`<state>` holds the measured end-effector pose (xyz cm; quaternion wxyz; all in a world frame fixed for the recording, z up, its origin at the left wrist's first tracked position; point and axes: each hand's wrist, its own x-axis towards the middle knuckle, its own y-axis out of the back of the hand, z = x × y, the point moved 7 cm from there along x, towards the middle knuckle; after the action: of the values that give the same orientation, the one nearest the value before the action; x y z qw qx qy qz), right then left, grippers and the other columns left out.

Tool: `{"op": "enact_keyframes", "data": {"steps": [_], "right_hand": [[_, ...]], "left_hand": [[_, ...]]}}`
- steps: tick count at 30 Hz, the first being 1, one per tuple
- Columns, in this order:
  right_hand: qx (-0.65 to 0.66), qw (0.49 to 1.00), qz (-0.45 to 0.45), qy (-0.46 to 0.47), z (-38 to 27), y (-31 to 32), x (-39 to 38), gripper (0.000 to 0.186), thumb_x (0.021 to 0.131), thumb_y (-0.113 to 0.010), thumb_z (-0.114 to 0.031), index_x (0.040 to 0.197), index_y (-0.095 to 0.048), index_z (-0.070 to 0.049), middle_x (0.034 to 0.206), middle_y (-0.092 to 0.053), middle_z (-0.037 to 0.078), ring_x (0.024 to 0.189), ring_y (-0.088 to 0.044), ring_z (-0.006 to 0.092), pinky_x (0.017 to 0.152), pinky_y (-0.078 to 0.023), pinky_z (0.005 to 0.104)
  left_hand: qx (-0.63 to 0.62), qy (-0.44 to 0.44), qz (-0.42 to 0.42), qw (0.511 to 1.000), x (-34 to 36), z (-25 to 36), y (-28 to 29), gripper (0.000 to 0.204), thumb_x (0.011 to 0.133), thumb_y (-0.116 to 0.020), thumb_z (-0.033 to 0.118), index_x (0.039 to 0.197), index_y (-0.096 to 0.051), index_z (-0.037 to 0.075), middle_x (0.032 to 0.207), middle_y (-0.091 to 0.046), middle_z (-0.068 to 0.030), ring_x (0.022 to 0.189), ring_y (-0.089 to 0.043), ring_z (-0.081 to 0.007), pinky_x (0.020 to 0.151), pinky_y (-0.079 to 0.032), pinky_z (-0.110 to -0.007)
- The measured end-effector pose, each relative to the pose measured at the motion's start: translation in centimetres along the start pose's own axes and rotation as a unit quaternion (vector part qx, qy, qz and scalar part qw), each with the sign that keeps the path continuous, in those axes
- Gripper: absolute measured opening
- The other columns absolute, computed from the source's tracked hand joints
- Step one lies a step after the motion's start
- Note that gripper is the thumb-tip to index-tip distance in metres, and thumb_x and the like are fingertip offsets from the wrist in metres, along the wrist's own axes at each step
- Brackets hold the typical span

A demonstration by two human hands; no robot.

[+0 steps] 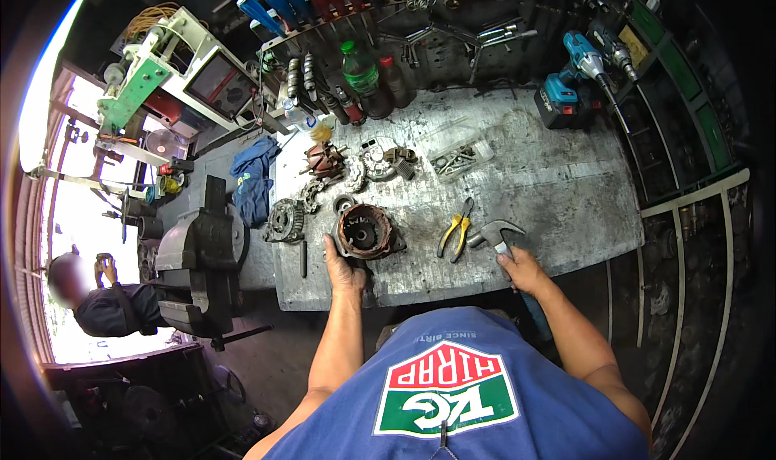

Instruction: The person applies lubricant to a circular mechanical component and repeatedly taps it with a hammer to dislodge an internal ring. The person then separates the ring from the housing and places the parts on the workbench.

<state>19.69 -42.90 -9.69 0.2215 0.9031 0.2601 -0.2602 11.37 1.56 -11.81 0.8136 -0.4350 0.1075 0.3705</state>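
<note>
My left hand grips the near left side of a round alternator housing with copper windings inside. Its thumb lies up along the rim, and the other fingers are mostly hidden. The housing sits on the metal workbench with its opening facing up. My right hand is wrapped round the handle of a claw hammer, close below the head, near the bench's front edge. Between the hands lie yellow-and-black pliers. Left of the housing are another alternator end cover and a short dark rod.
Farther back lie a rotor, a pale end plate and a clear tray of bolts. Bottles and a blue cordless drill stand at the rear. A vise and a person are at left.
</note>
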Motion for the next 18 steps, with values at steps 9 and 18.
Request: {"op": "enact_keyframes", "data": {"steps": [9,18], "right_hand": [[-0.184,0.956,0.099,0.205,-9.4,-1.2,-5.5,0.031,0.105,-0.071,-0.028,0.109,-0.069,0.003,0.095,-0.074,0.031,0.091,-0.072,0.0533,0.079,-0.056,0.0572],[-0.268,0.934,0.045,0.233,-17.5,-5.9,-8.6,0.030,0.106,-0.067,-0.029,0.115,-0.072,-0.001,0.089,-0.075,0.027,0.085,-0.074,0.0504,0.077,-0.059,0.0578]], "left_hand": [[-0.031,-0.021,0.044,0.998,-0.1,-0.4,-2.0,0.072,0.116,-0.033,0.062,0.153,-0.058,0.005,0.151,-0.064,-0.0160,0.138,-0.061,-0.0361,0.120,-0.049,-0.057],[-0.093,-0.040,0.035,0.994,-4.8,-1.1,-5.0,0.068,0.118,-0.027,0.059,0.154,-0.057,0.009,0.155,-0.062,-0.0151,0.141,-0.060,-0.0359,0.122,-0.048,-0.057]]}}
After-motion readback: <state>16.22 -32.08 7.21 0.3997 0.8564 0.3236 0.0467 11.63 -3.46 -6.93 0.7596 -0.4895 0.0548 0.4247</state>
